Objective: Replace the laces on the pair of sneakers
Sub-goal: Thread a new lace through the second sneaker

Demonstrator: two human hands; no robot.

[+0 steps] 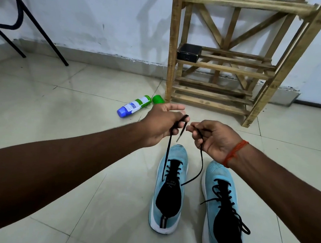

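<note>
my left hand (161,125) pinches 1 end of the black lace (168,147) and my right hand (214,140) pinches the other end, both hands held close together above the toe of the left sneaker (169,198). the 2 strands run down to its upper eyelets. the right sneaker (223,215) stands just beside it on the tiled floor (59,102), its second lace (227,196) untied. a spray bottle (133,106) and a green cap (158,99) lie near a wooden rack (219,68) by the wall
</note>
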